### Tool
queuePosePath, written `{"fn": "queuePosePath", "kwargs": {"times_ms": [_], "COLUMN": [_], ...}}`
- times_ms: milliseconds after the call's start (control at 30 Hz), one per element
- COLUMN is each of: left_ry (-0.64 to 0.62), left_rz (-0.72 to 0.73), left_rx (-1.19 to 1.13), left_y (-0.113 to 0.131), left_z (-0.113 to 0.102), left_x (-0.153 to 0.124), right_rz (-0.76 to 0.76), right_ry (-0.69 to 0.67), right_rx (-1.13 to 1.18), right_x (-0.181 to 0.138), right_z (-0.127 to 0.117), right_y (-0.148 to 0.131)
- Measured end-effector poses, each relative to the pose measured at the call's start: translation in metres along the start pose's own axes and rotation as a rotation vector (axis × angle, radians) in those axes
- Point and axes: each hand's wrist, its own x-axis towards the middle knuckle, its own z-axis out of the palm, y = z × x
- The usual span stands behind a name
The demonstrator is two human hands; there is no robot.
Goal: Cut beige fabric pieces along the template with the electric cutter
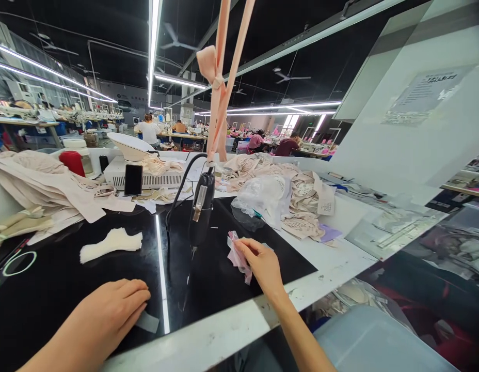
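My right hand (264,264) pinches a crumpled, thin pink piece (238,257) between thumb and fingers, at the right of the black glossy work surface (208,297). Whether the piece is film or cloth I cannot tell. My left hand (110,312) lies palm down near the front edge, fingers stretched out and close together. A small grey translucent patch (148,322) shows from beneath its fingertips. Between the hands hangs a black corded tool (203,209) with a narrow metal tip, tip down. Beyond my left hand lies a cream, fuzzy shaped pad (111,245).
Peach straps (217,103) hold the tool from above. Beige cloth pieces (65,188) are heaped at left, with more beige garments (305,194) and a clear plastic bag (265,196) at right. Behind stand a phone (133,180) and a white scale (127,150). People sit farther back.
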Motion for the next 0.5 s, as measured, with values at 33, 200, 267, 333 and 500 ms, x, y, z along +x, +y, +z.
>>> {"fn": "queuePosePath", "kwargs": {"times_ms": [33, 200, 267, 333, 500], "left_ry": [-0.01, 0.025, 0.032, 0.037, 0.033], "left_rz": [0.018, 0.117, 0.145, 0.159, 0.195], "left_rx": [-0.019, -0.128, -0.167, -0.195, -0.17], "left_y": [0.005, 0.032, 0.043, 0.054, 0.074], "left_z": [0.001, 0.017, 0.026, 0.032, 0.044], "left_x": [0.002, 0.022, 0.034, 0.049, 0.093], "right_rz": [0.012, 0.02, 0.006, -0.005, -0.013], "right_ry": [-0.004, -0.064, -0.087, -0.102, -0.101], "right_rx": [0.01, 0.076, 0.106, 0.13, 0.195], "right_x": [0.0, -0.002, -0.004, -0.006, -0.011], "right_z": [0.0, 0.004, 0.005, 0.006, 0.005], "right_y": [0.0, -0.003, -0.006, -0.01, -0.016]}}
